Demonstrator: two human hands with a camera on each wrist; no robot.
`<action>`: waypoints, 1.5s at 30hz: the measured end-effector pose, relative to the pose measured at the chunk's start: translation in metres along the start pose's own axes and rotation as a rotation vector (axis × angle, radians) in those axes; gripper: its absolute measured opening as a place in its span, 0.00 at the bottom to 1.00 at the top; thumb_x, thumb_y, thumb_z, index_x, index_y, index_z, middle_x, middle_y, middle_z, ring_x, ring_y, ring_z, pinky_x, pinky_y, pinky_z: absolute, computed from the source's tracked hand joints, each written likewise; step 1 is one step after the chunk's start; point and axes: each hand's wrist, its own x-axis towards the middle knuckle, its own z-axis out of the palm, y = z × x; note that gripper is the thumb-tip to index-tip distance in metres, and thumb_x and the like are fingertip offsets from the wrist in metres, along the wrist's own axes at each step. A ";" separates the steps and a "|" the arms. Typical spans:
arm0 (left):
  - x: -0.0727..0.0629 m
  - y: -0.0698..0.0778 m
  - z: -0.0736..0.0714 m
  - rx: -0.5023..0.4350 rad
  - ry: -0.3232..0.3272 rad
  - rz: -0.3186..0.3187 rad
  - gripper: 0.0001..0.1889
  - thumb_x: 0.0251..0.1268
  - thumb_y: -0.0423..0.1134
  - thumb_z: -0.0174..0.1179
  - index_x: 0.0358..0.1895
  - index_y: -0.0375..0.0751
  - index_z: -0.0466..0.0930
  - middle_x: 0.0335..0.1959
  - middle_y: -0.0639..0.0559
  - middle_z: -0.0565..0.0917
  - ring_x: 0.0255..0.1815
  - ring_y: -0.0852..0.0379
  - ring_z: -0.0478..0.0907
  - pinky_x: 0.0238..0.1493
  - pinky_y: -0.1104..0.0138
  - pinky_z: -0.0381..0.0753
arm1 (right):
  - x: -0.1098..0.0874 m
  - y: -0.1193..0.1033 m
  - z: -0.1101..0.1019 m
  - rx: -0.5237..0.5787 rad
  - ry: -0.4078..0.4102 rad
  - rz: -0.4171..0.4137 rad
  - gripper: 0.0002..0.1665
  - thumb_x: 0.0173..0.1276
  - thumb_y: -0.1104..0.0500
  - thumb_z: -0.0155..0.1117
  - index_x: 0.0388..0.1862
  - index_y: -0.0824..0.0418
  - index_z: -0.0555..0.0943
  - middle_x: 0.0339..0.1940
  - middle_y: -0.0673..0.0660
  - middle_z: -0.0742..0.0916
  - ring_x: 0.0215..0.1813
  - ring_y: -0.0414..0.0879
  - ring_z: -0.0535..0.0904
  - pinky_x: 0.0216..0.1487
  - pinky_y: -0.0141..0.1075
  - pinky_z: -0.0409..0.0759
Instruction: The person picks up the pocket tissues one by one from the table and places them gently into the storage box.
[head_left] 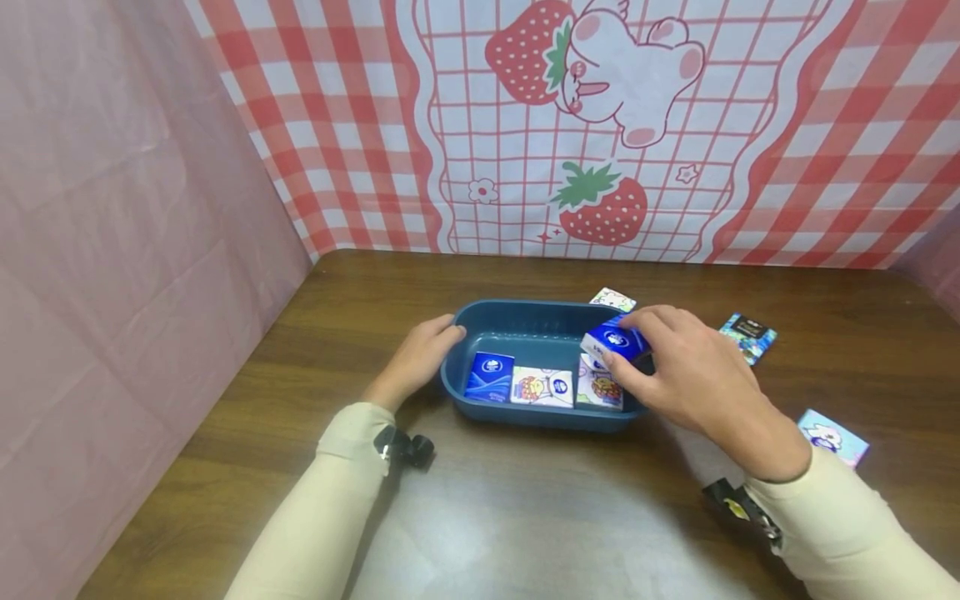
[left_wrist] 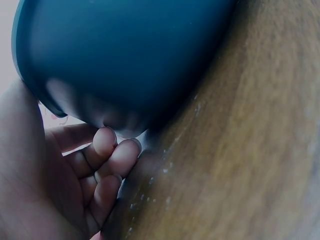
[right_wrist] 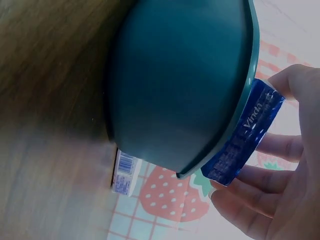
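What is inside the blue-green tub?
Along the near side of the tub lie a blue pack, middle cartoon pack and right cartoon pack. The held pack partly covers the last; with the right hand, it hides the tub's right end.

The brand name "Vinda" reads in white letters along the side of the blue packet (right_wrist: 239,140) that the right hand (head_left: 690,371) grips; more lettering further along that side is too blurred to read. Its upper face bears a white oval emblem, its wording too small to make out. Away from the right fingertips, low by the tub (right_wrist: 175,85), a white packet (right_wrist: 123,177) shows a barcode, its digits illegible. Nearest the left hand (head_left: 420,354), another blue packet (head_left: 491,377) carries a similar emblem. Just beyond the right hand's knuckles, a patterned packet (head_left: 750,336) has tiny pale letters on a black label, unreadable.
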 end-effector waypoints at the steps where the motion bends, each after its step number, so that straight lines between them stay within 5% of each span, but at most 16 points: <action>1: 0.000 0.000 0.000 0.000 0.001 -0.001 0.27 0.77 0.53 0.47 0.69 0.41 0.72 0.63 0.45 0.79 0.66 0.46 0.73 0.67 0.46 0.70 | 0.000 -0.001 0.000 0.002 -0.002 -0.003 0.29 0.64 0.37 0.66 0.53 0.57 0.82 0.55 0.60 0.84 0.54 0.57 0.80 0.42 0.56 0.84; 45: -0.001 0.002 0.000 -0.005 -0.001 -0.010 0.26 0.77 0.53 0.47 0.68 0.42 0.74 0.59 0.47 0.81 0.63 0.47 0.75 0.65 0.46 0.72 | 0.006 -0.020 0.020 0.010 -0.103 -0.057 0.31 0.65 0.35 0.65 0.56 0.56 0.82 0.54 0.58 0.84 0.54 0.54 0.80 0.42 0.51 0.85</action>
